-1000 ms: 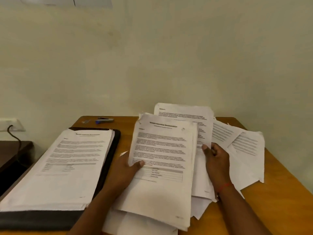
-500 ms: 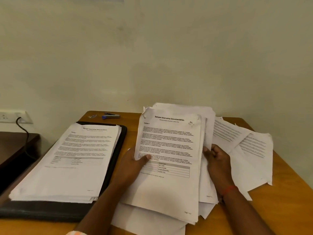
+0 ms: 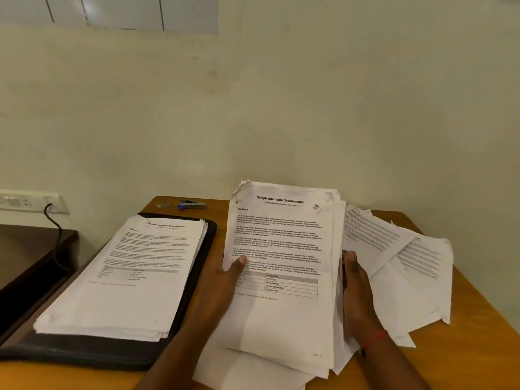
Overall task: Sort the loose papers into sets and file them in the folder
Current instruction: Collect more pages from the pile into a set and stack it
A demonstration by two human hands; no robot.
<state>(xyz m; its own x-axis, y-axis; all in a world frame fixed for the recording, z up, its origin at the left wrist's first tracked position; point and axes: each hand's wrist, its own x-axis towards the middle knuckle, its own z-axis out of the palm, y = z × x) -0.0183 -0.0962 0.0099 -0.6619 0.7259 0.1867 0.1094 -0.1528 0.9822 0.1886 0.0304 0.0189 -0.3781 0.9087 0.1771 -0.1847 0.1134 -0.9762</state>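
Got the set (image 3: 281,249) tilted up off the surface (image 3: 478,347) between both hands. Left hand (image 3: 222,280) pinches its left edge, thumb on the front page, fingers behind. Right hand (image 3: 356,288) grips the right edge, thumb showing, fingers hidden behind the sheets. The folder (image 3: 84,353) lies open on my left with a filed pile (image 3: 126,271) on it, and loose papers (image 3: 408,257) fan out on the right. Tip for this bit: the set's edges look ragged and the top corners chewed, so I'd tap the bottom edge on the surface to square it before carrying it over, thumbs firm or the back sheets slide out
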